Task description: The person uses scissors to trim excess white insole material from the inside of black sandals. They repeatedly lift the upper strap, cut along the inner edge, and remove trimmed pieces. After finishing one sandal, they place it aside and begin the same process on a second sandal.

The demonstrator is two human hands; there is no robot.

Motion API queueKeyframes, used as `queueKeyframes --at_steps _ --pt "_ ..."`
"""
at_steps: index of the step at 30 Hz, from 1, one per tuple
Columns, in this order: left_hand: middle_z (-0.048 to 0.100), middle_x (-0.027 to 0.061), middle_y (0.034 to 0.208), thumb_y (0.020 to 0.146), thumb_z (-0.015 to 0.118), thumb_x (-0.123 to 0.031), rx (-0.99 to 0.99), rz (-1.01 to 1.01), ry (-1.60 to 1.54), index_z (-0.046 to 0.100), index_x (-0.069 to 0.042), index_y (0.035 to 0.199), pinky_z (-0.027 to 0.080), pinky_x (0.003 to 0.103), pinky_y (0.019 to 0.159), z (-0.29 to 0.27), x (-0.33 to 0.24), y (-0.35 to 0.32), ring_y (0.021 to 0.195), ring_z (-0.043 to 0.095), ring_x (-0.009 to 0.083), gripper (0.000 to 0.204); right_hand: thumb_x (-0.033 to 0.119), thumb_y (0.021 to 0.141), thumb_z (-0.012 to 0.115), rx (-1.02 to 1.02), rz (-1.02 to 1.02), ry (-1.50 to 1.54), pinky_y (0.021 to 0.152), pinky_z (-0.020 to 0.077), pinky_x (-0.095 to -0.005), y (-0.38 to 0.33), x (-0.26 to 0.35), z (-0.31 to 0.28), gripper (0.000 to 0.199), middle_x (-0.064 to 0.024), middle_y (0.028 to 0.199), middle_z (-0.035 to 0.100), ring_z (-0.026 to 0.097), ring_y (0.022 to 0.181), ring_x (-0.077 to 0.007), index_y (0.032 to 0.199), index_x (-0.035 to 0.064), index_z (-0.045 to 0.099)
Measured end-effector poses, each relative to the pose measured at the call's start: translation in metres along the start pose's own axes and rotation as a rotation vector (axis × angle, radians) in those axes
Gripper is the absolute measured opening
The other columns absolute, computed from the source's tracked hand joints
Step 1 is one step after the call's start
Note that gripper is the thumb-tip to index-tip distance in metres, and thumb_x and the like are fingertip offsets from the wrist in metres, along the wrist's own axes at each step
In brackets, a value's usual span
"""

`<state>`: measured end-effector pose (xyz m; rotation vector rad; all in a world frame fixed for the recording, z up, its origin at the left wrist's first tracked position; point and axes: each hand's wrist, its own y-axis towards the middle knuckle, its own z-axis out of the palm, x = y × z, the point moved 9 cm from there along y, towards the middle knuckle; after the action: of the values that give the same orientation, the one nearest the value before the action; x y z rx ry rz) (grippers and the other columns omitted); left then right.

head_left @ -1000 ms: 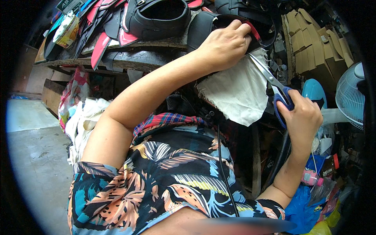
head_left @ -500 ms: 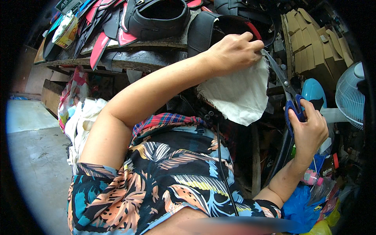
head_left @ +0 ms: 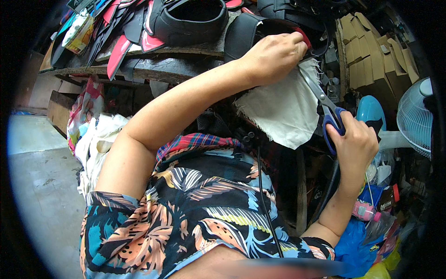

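Note:
My left hand (head_left: 278, 56) is raised with its fingers pinched on the top of a white cloth (head_left: 283, 114) with frayed edges. The cloth hangs down below that hand. On its right side, my right hand (head_left: 355, 146) grips a pair of scissors (head_left: 327, 102) with dark blue handles, thumb in one loop. The blades point up and left and overlap the cloth's upper right edge, close under my left hand. Behind my left hand stands a black shoe upper (head_left: 239, 39) with a red inner edge. The fingertips of my left hand are partly hidden.
A bench (head_left: 181, 69) across the far side bears black shoe uppers (head_left: 190, 23) and red-and-black cut pieces (head_left: 121, 56). Cardboard pieces (head_left: 367, 51) stack at far right, near a white fan (head_left: 416, 114). Plastic bags and a pink bottle (head_left: 364, 210) lie low at right.
My right hand has moved left with the scissors, bringing the blades from the cloth's right edge onto its upper part. My left hand has shifted slightly left, still holding the cloth.

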<state>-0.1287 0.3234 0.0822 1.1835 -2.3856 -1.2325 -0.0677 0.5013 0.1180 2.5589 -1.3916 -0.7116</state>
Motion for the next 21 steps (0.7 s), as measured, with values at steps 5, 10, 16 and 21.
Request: queueKeyframes --at_steps 5,10,16,21 --pt "0.063 0.0143 0.097 0.087 0.066 -0.009 -0.177 -0.055 -0.163 0.065 -0.003 0.092 0.055 0.040 0.074 -0.039 0.008 0.012 0.087 0.067 0.0320 0.008 0.026 0.066 0.087 -0.023 0.024 0.083 0.067 0.0468 -0.0373 -0.005 -0.009 -0.007 0.035 -0.0063 0.079 0.070 0.066 0.074 -0.0247 0.093 0.0107 0.070" --pt "0.067 0.0122 0.094 0.090 0.070 -0.024 -0.354 0.009 0.132 0.065 -0.006 0.101 0.055 0.041 0.070 -0.117 -0.006 -0.004 0.081 0.068 0.0329 0.021 0.023 0.065 0.088 -0.011 0.118 0.149 0.069 0.0485 -0.0400 -0.014 -0.017 -0.001 0.038 -0.0095 0.083 0.072 0.067 0.074 -0.0286 0.098 0.0108 0.073" --pt "0.065 0.0228 0.073 0.094 0.070 -0.033 0.244 -0.538 0.265 0.046 -0.009 0.134 0.053 0.047 0.065 -0.101 0.015 -0.073 0.073 0.067 0.0434 0.052 0.024 0.066 0.088 0.028 0.094 0.269 0.066 0.0489 -0.0426 -0.018 0.003 0.024 0.039 -0.0109 0.078 0.069 0.066 0.071 -0.0313 0.100 0.0120 0.073" --pt "0.065 0.0199 0.069 0.092 0.059 -0.004 -0.159 -0.585 -0.341 0.042 -0.007 0.138 0.056 0.040 0.060 -0.097 0.027 -0.082 0.066 0.071 0.0332 0.049 0.025 0.069 0.086 0.016 0.148 0.273 0.065 0.0496 -0.0441 -0.023 -0.003 0.029 0.038 -0.0115 0.077 0.069 0.066 0.071 -0.0318 0.102 0.0116 0.073"
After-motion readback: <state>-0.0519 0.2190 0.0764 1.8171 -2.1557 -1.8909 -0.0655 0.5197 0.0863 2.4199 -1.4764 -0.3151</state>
